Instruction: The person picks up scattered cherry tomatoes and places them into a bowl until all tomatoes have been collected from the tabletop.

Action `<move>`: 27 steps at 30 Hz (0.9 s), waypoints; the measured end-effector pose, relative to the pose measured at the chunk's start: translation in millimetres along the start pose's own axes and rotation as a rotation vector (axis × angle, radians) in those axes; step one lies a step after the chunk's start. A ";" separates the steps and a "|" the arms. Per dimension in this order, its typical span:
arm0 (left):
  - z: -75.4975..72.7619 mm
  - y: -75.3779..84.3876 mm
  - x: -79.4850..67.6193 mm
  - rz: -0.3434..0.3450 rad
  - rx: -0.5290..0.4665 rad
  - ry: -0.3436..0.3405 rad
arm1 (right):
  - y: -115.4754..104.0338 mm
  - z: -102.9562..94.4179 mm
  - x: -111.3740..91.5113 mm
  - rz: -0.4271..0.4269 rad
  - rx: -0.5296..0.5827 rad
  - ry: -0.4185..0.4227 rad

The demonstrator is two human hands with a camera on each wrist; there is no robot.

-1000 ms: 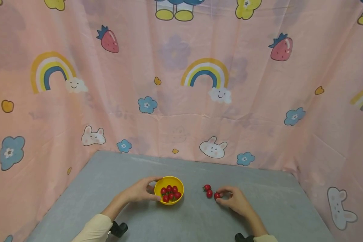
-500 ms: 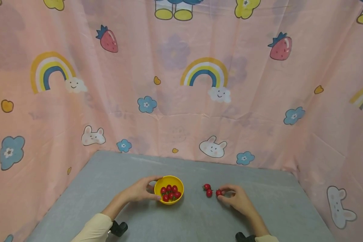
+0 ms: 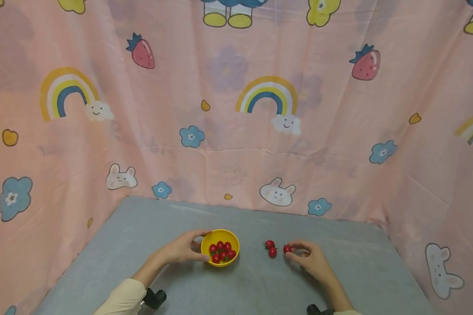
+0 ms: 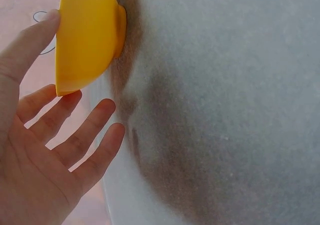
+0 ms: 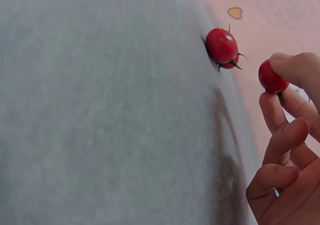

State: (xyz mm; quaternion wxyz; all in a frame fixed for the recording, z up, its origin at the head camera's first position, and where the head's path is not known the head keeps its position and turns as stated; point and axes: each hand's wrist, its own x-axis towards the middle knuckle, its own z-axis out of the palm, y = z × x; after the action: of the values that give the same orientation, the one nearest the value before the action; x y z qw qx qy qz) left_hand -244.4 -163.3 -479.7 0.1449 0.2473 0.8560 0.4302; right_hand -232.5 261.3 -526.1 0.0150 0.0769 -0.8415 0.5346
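A small yellow bowl [image 3: 204, 238] holding several red cherry tomatoes [image 3: 220, 253] stands on the grey table. My left hand [image 3: 183, 248] grips it from the left, thumb on the near side of the rim and fingertips on the far side. In the left wrist view, the bowl's outer wall [image 4: 87, 35] lies between thumb and fingers of that hand [image 4: 50, 150]. Between thumb and fingertips, my right hand [image 3: 309, 260] pinches one cherry tomato [image 5: 271, 77] by its sides, stem showing. To the left of that hand, two more cherry tomatoes [image 3: 272, 252] lie touching on the table.
The grey table [image 3: 236, 288] reaches back to a pink printed curtain [image 3: 228, 166], which also hangs along both sides. Dark wrist mounts [image 3: 155, 298] show below the hands.
My right hand has moved slightly right and away from me with its cherry tomato, apart from the other two. The left hand and bowl stay put.
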 end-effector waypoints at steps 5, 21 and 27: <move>-0.3 0.1 -0.7 0.000 -0.005 0.000 | -3.4 3.5 -0.3 0.027 0.037 0.026; 0.3 -0.7 -1.3 0.009 -0.009 -0.001 | -17.7 25.6 3.9 -0.005 0.115 0.046; 0.3 -0.4 -1.0 0.005 -0.011 0.000 | -25.5 35.5 7.5 -0.016 0.141 0.047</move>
State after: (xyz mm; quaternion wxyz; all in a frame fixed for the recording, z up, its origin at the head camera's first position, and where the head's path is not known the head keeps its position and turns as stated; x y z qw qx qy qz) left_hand -243.5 -163.9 -480.1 0.1450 0.2486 0.8531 0.4352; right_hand -234.2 217.8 -517.6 0.0334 0.0719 -0.8006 0.5940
